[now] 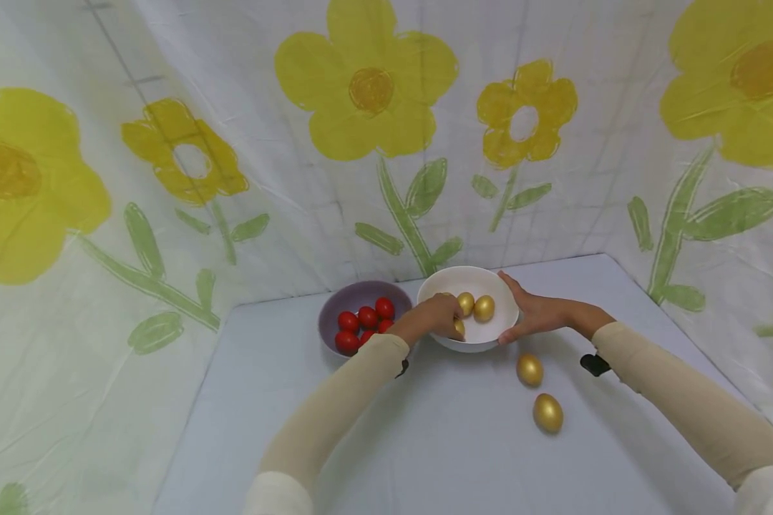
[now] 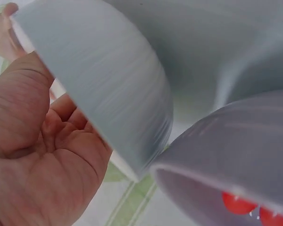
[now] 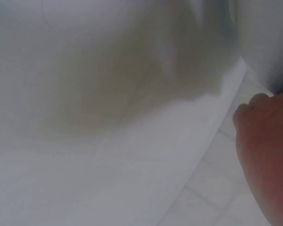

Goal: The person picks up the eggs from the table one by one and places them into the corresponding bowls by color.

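A white bowl (image 1: 469,345) holding several golden eggs (image 1: 484,308) stands at the back of the table. My left hand (image 1: 433,316) reaches over its left rim, fingers bent around a golden egg (image 1: 459,328) near the bowl's front. In the left wrist view, the bowl wall hides the fingertips of the left hand (image 2: 52,146). My right hand (image 1: 541,313) holds the bowl's right side, thumb low in front and fingers at the far rim. The right wrist view catches only part of the right hand (image 3: 266,146) beside the bowl.
Against the white bowl's left side stands a purple bowl (image 1: 327,327) with several red eggs (image 1: 348,321). Two golden eggs lie on the table: one egg (image 1: 530,370) near the bowl, another egg (image 1: 548,413) closer to me. A flowered curtain (image 1: 283,236) hangs behind the table.
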Tool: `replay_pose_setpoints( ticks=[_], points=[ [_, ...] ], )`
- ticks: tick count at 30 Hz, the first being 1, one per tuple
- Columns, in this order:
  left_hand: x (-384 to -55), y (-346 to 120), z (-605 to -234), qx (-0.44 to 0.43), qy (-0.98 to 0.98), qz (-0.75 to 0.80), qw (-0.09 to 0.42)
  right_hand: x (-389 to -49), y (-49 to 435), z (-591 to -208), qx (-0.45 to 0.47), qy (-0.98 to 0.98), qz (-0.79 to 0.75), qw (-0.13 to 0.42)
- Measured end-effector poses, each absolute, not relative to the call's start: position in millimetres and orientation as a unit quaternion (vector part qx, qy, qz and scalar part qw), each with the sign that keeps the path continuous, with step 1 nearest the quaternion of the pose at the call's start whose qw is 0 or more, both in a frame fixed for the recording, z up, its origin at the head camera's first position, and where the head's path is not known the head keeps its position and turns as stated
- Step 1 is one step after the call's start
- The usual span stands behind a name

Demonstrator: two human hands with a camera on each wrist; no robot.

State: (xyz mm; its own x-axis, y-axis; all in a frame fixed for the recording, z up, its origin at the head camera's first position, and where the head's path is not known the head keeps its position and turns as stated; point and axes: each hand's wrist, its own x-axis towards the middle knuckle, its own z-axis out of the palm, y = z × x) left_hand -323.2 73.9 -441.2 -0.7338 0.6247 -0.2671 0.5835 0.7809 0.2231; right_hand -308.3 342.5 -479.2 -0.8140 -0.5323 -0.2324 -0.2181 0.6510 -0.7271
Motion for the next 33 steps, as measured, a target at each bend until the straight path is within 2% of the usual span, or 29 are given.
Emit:
replay_pose_setpoints(
  ticks=[9, 16, 23, 25, 33],
  points=[
    [-316.8, 63.3, -426.2, 0.339, 0.919, 0.131, 0.153, -306.1, 340.9, -477.4, -0.209, 0.884, -0.354, 0.221],
    [-300.2, 53.5, -423.9, 0.400, 0.883, 0.236, 0.068, -306.9, 340.7, -479.8, -0.217, 0.884, -0.352, 0.216],
    [-270.7, 58.5, -428.8, 0.412, 0.837, 0.361, -0.013, -308.7, 342.8, -480.7, -0.216, 0.883, -0.354, 0.219],
    [-260.6, 60.5, -431.7, 0.419, 0.814, 0.401, -0.013, -309.2, 342.9, -481.3, -0.223, 0.882, -0.354, 0.216],
    [-226.5, 68.8, -454.9, 0.446, 0.757, 0.473, 0.059, -307.7, 341.6, -478.6, -0.234, 0.881, -0.355, 0.209]
  ],
)
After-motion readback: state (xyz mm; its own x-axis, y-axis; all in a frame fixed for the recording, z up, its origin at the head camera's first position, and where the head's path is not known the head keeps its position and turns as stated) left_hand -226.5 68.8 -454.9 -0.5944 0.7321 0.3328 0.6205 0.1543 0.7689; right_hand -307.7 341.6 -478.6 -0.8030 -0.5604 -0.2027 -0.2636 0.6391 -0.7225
